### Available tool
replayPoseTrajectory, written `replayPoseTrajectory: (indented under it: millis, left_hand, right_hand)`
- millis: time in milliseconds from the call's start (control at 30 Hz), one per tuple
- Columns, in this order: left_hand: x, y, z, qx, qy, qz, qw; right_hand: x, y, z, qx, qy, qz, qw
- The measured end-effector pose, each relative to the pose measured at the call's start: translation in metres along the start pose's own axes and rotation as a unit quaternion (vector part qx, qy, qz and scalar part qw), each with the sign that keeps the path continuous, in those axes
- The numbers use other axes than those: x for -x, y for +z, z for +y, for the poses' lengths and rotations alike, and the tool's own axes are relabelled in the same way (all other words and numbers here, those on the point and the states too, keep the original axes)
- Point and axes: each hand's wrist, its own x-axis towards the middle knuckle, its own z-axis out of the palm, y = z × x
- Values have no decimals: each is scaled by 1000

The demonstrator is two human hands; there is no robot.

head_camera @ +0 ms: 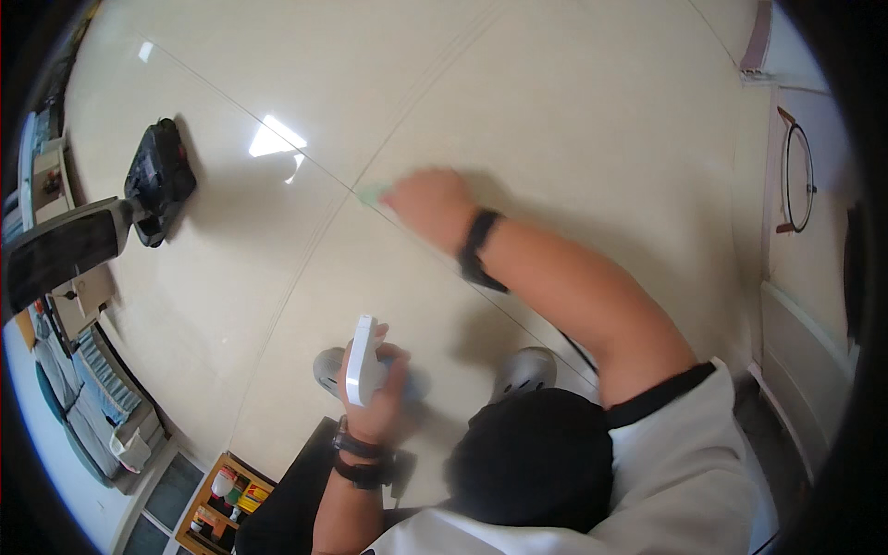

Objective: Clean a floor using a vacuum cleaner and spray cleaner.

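Note:
My left hand (374,395) holds a white plastic object (361,361) upright, with its narrow side facing up; its kind cannot be told. Farther forward, my right hand (430,205) is blurred and low over the glossy tiled floor (527,90). A pale green thing (373,194) lies at its fingertips, too blurred to name; the fingers look closed on it. Both wrists wear dark bands. Below my hands show grey clog shoes (531,368) and my black-clad knees.
At the left a dark floor-cleaner head (161,182) on a grey and black body (62,253) rests on the floor. A wooden shelf box (232,503) with bottles and packets stands lower left. A pale door or panel (805,263) is at the right.

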Motion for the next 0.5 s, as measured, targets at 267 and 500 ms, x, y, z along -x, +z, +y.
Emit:
replayPoseTrajectory:
  millis: [267,500]
  left_hand:
    - [-32,9,-10,12,-69,30,997]
    - [-41,24,-12,37,-48,3,998]
  right_hand:
    - [124,-8,38,26,32,-138,990]
    - [183,44,42,-21,54,-118,991]
